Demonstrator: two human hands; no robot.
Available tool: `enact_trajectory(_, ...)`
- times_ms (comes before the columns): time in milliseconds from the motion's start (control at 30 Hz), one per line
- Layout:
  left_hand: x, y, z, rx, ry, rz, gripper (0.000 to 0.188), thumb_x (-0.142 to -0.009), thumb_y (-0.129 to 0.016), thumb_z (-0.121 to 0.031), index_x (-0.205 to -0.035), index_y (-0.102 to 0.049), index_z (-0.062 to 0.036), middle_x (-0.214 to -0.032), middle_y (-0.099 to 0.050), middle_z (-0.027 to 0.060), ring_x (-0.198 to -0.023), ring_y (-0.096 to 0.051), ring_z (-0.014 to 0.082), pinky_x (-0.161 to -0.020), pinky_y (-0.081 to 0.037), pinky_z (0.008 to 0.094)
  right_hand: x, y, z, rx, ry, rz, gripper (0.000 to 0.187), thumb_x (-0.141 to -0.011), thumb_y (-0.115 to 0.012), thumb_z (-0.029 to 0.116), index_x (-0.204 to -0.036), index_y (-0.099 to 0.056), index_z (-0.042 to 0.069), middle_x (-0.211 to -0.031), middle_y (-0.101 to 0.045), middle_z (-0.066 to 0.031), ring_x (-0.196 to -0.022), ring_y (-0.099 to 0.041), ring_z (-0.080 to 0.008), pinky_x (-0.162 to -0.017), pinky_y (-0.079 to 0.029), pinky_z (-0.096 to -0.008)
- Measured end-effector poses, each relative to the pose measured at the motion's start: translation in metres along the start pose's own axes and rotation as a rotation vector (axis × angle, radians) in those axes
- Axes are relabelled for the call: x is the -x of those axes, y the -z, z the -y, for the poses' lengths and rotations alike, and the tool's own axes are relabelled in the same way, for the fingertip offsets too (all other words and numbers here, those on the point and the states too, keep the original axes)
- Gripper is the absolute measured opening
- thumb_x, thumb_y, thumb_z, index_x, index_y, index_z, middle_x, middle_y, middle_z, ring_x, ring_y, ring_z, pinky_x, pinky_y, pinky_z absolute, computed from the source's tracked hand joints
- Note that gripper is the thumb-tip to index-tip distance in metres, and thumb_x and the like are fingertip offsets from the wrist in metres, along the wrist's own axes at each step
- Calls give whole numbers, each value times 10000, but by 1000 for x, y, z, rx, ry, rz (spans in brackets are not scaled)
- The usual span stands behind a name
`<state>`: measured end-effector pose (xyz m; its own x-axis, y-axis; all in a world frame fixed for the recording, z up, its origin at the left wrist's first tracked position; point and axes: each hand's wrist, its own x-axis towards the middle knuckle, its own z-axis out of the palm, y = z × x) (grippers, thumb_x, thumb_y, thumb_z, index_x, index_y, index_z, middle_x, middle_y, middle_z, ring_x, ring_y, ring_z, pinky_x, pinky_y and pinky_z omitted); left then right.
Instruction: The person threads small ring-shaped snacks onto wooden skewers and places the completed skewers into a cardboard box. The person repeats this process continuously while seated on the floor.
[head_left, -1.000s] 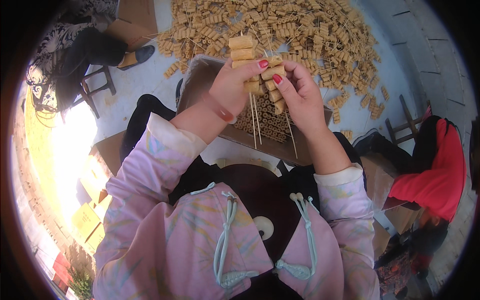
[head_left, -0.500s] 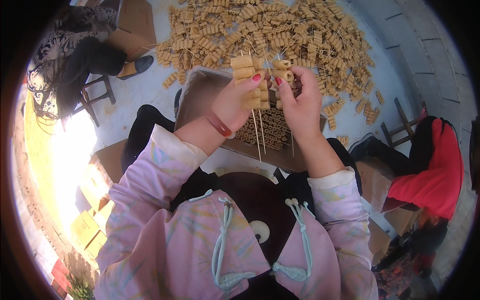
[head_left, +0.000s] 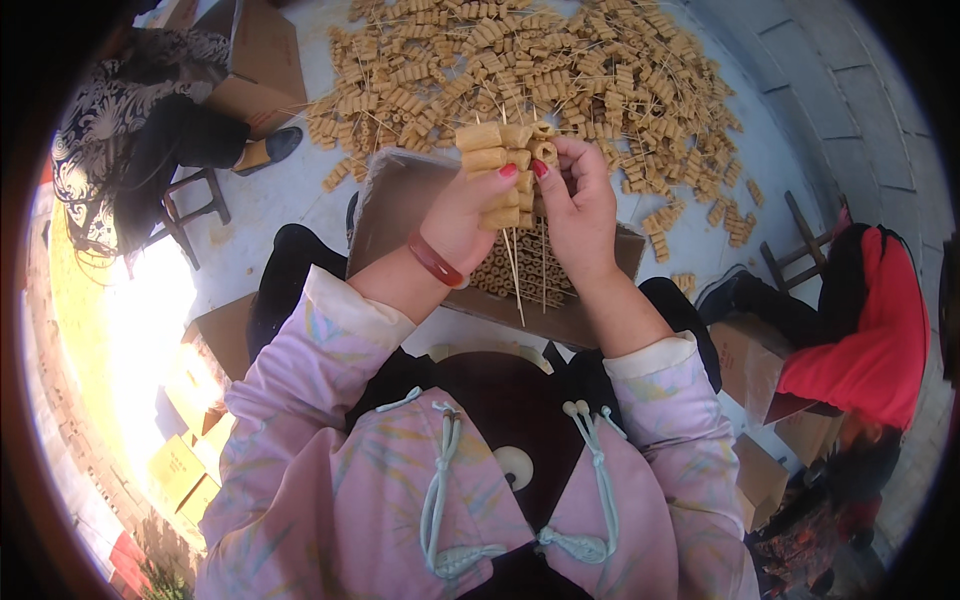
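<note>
My left hand (head_left: 470, 215) and my right hand (head_left: 575, 205) are raised together, both gripping a bundle of thin bamboo skewers (head_left: 512, 262) threaded with tan rolled pieces (head_left: 495, 150). The skewer ends point down toward me. Both thumbs have red nails, and a red bangle sits on my left wrist. Below my hands lies an open cardboard box (head_left: 400, 195) on my lap, holding more of the tan rolls (head_left: 520, 275).
A large heap of skewered tan rolls (head_left: 520, 60) covers the pale floor ahead. A person in patterned clothes (head_left: 130, 130) sits on a stool at the left. Another person in red (head_left: 860, 320) sits at the right beside cardboard boxes (head_left: 750, 360).
My hands have shifted slightly with the skewer bundle and stay closed on it above the box. The view has tilted a little.
</note>
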<state>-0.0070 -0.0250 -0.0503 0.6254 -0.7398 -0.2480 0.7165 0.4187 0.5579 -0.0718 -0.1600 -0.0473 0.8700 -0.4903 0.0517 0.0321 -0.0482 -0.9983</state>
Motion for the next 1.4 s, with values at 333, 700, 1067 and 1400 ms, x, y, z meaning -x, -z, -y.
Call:
enact_trajectory(333, 1, 3, 0, -11, 33, 104, 510, -1024, -519, -311, -1440, -418, -32, -1392, -543, 121, -1269, -545, 248, -1091, -424, 407, 10, -2, 13, -134, -52, 90, 509, -918, -703, 116, -1310, -412, -27, -1222, -546, -138, -1113, -561, -187, -959, -474, -320)
enact_trajectory(700, 0, -11, 5, -37, 21, -103, 479, -1053, -459, -373, -1409, -455, -52, -1347, -576, 92, -1217, -573, 217, -1040, -454, 390, 17, -4, 0, 164, 87, 39, 691, -844, -742, 193, -1386, -399, -65, -1322, -493, -262, -1246, -489, -375, -1062, -397, -428)
enact_trajectory(1067, -1, 7, -1, 343, 68, 96, 434, -1017, -448, -236, -1398, -479, -30, -1379, -575, 103, -1266, -541, 250, -1111, -384, 413, 19, 0, 19, 499, 335, 124, 746, -854, -704, 230, -1441, -355, -68, -1401, -446, -294, -1278, -446, -442, -1100, -332, -493)
enact_trajectory(1400, -2, 16, -5, 294, 59, 96, 515, -980, -424, -269, -1426, -452, -13, -1404, -556, 131, -1284, -530, 283, -1127, -372, 433, 20, -10, 28, 596, 317, 87, 842, -784, -755, 272, -1438, -358, -80, -1398, -464, -275, -1284, -444, -435, -1087, -334, -501)
